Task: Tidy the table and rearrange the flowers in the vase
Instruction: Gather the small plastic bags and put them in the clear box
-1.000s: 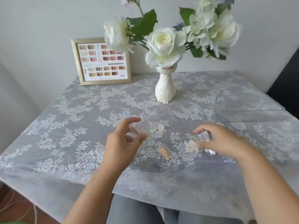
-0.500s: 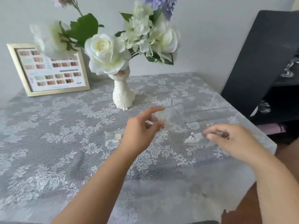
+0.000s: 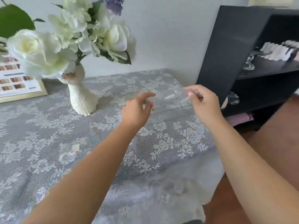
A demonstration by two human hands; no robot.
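A white cat-shaped vase (image 3: pixel 82 97) holding white roses and lilac blooms (image 3: pixel 72 33) stands at the back left of the lace-covered table (image 3: pixel 169 143). My left hand (image 3: pixel 137 110) hovers right of the vase, thumb and forefinger pinching a small clear packet (image 3: pixel 147 103) that is blurred. My right hand (image 3: pixel 202 102) is level with it near the table's right edge, fingers curled on another clear packet (image 3: pixel 186 98). Both hands hang over a flat clear tray (image 3: pixel 171 109). A third clear packet (image 3: pixel 69 150) lies flat on the cloth at the near left.
A gold-framed nail colour chart (image 3: pixel 17 84) leans on the wall at the left. A black shelf unit (image 3: pixel 234 54) with glassware and small white items stands close against the table's right side. Brown floor shows below it.
Both hands have moved up and to the right with their packets, from the table's middle to above the clear tray. My view has swung right, bringing the black shelf in.
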